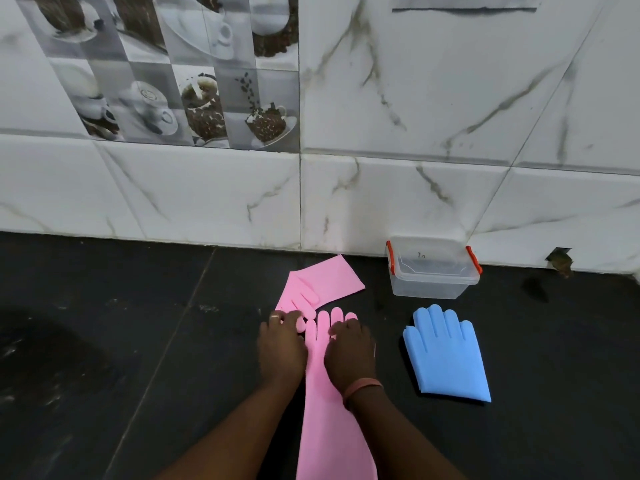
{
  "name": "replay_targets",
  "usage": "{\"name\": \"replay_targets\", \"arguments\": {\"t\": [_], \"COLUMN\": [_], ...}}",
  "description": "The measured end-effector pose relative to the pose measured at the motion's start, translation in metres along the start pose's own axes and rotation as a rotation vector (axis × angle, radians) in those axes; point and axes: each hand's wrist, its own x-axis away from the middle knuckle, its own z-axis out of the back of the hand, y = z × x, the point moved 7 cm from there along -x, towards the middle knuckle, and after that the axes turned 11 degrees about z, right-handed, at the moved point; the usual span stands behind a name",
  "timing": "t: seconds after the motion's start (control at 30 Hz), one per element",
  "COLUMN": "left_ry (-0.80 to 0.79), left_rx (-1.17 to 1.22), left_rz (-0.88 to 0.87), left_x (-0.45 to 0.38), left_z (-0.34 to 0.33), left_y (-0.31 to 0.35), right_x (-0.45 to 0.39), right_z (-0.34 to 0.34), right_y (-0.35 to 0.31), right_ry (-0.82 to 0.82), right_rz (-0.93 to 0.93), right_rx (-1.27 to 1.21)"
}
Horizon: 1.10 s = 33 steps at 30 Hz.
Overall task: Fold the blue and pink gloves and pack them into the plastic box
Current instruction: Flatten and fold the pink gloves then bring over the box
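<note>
1. quick status check, using the plastic box [433, 271] as the anchor: it's sitting against the wall on the dark counter [138, 341], lid off, and nothing's in it yet as far as i can see.
2. the folded pink glove [320, 284] lies to the box's left, near it but not touching. looks doubled over already, so i'd count that one as folded.
3. the long pink glove [332, 410] is stretched out flat, down-left of the box, running toward you. that's the one you're on.
4. your left hand [282, 344] has its fingers curled down at the glove's thumb side, and your right hand [349, 351] is curled on the fingertip end. both look like they're pinching the edge, ready to fold.
5. the blue gloves [446, 355] are just below the box, looks like a flat stack, not folded.
6. so roughly a quarter done i'd say: finish this fold, do the blues, then pack everything.
</note>
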Motion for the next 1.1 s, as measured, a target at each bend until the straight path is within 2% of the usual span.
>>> {"name": "replay_targets", "arguments": {"t": [0.13,0.2,0.27,0.33,0.4,0.47,0.53,0.63,0.7,0.77,0.87,0.9,0.97,1.03,1.1], "left_ry": [-0.149,-0.111,-0.076,-0.102,-0.154,-0.203,-0.286,-0.47,-0.537,-0.535,-0.42,-0.492,-0.812,-1.108,-1.283], "left_rx": [-0.154,-0.096,0.149,0.538,0.893,1.089,1.267,1.465,1.454,1.418,1.282,1.171,1.053,1.232,1.505], "left_rz": [0.008,0.007,0.155,0.428,0.578,0.516,0.426,0.319,0.21,0.106,0.227,0.269,0.271,0.358,0.542], "left_x": [-0.031,-0.045,-0.057,-0.069,-0.075,-0.079,-0.078,-0.068,-0.061,-0.058,-0.059,-0.056,-0.035,-0.005,0.023], "left_z": [-0.008,-0.002,0.009,0.02,0.026,0.042,0.061,0.087,0.107,0.126,0.129,0.121,0.094,0.07,0.049], "left_y": [-0.014,-0.012,-0.01,-0.014,-0.008,0.011,0.035,0.07,0.084,0.088,0.07,0.065,0.063,0.058,0.052], "right_x": [-0.019,-0.024,-0.029,-0.036,-0.042,-0.05,-0.058,-0.066,-0.068,-0.072,-0.074,-0.073,-0.063,-0.039,-0.005], "right_z": [-0.011,-0.015,-0.013,-0.01,-0.008,-0.011,0.0,0.045,0.08,0.111,0.135,0.133,0.113,0.081,0.049], "right_y": [-0.022,-0.021,-0.015,-0.009,-0.009,-0.019,-0.036,-0.054,-0.056,-0.054,-0.039,-0.033,-0.022,-0.012,-0.004], "right_ry": [-0.071,-0.067,-0.01,0.074,0.104,0.043,0.064,0.293,0.432,0.452,0.365,0.305,0.166,0.0,-0.131], "right_rz": [0.1,0.089,0.06,0.027,0.014,0.044,0.115,0.197,0.217,0.204,0.078,0.028,-0.098,-0.297,-0.5], "right_rx": [0.04,0.029,-0.105,-0.324,-0.505,-0.577,-0.551,-0.778,-0.892,-1.047,-1.304,-1.39,-1.594,-1.766,-1.765]}}
